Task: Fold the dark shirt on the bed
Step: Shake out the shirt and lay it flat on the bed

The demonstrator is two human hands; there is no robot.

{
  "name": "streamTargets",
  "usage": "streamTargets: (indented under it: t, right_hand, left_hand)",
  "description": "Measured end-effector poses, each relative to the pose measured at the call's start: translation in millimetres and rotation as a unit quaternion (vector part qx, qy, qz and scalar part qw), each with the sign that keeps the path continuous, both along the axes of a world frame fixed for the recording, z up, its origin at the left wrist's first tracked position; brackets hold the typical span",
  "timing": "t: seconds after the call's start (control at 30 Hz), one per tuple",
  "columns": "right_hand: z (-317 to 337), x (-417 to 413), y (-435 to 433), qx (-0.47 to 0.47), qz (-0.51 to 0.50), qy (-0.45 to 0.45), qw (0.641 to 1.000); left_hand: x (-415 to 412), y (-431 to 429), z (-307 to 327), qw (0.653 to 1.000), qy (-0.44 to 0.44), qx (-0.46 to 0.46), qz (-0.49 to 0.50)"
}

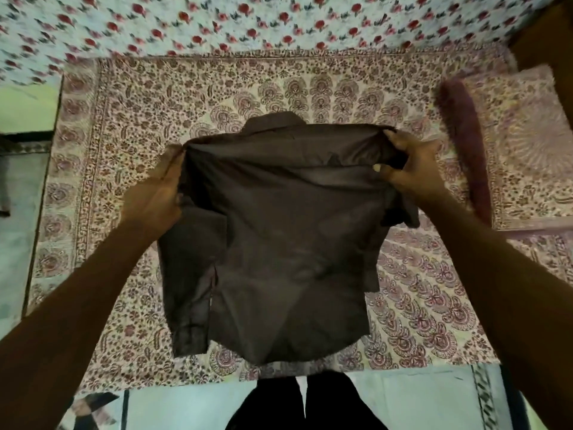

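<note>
Nearest, dark trousers (279, 405) above a pale floor (403, 398), close against the near edge of the bed's cream bedspread with maroon paisley print (124, 135). Over that bedspread, the dark brown shirt (279, 243), hem nearest, one sleeve folded in along its left side. Stretched taut between both hands near the shoulders: left hand (155, 193) with fingers curled round the left edge, right hand (409, 164) gripping the right edge, thumb in front. Just beyond, the collar (276, 119). Off right, a matching printed pillow with maroon border (527, 144); farthest, white rose-print fabric (279, 20)
</note>
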State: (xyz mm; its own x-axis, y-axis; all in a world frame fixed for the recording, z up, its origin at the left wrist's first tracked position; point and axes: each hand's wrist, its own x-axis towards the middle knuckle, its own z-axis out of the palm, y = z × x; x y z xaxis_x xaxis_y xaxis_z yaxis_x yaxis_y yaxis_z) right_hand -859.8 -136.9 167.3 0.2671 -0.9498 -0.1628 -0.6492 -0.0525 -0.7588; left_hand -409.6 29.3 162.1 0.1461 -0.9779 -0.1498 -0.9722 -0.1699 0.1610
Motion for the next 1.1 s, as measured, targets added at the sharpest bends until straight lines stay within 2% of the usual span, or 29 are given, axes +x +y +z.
streamTargets:
  t: [0.1, 0.27, 0.4, 0.5, 0.57, 0.67, 0.73, 0.77, 0.83, 0.9, 0.97, 1.03, 1.1]
  right_hand:
    - [-65.9, -7.6, -38.9, 0.006, -0.011, 0.018, 1.000]
    - [-105.2, 22.5, -65.1, 0.028, -0.022, 0.085, 0.996]
    - [-160.1, 33.9, -82.3, 0.014, -0.029, 0.118, 0.993]
    - [-205.3, 32.4, -82.4, 0.056, -0.015, 0.179, 0.982]
    - [-225.9, 34.8, -83.3, 0.101, -0.022, 0.208, 0.973]
    - [-247.6, 48.5, -97.7, 0.107, -0.037, 0.246, 0.963]
    - [-255.9, 63.4, -109.2, 0.075, -0.025, 0.250, 0.965]
    - [-260.0, 71.4, -115.7, 0.066, -0.014, 0.251, 0.966]
    - [-267.3, 86.1, -128.4, 0.047, 0.037, 0.267, 0.962]
    - [-269.5, 102.6, -139.3, 0.057, 0.114, 0.295, 0.947]
    - [-273.9, 114.8, -150.7, 0.066, 0.170, 0.338, 0.923]
    - [-278.5, 118.9, -163.6, 0.040, 0.155, 0.359, 0.919]
    - [-279.7, 119.2, -174.7, -0.003, 0.091, 0.318, 0.944]
  left_hand:
    - [-0.5, -18.7, -35.0, 0.999, -0.020, 0.024, 0.013]
    - [0.1, -56.2, -101.6, 0.996, -0.026, 0.074, 0.038]
    - [-12.1, -76.8, -154.4, 0.998, -0.027, 0.053, 0.029]
    - [-23.7, -76.4, -193.4, 0.998, -0.041, 0.057, -0.003]
    - [-32.9, -78.9, -211.3, 0.991, -0.061, 0.120, -0.003]
    - [-42.7, -102.0, -228.5, 0.976, -0.051, 0.182, 0.105]
    - [-49.6, -118.9, -236.3, 0.969, -0.070, 0.167, 0.168]
    - [-52.3, -128.1, -240.2, 0.970, -0.065, 0.146, 0.185]
    - [-51.7, -148.1, -251.9, 0.972, -0.001, 0.113, 0.205]
    - [-48.8, -168.5, -258.9, 0.962, 0.081, 0.165, 0.201]
    - [-47.0, -185.7, -265.1, 0.954, 0.097, 0.222, 0.176]
    - [-44.1, -199.3, -264.8, 0.965, 0.074, 0.194, 0.164]
    - [-38.1, -213.0, -263.3, 0.977, 0.058, 0.106, 0.174]
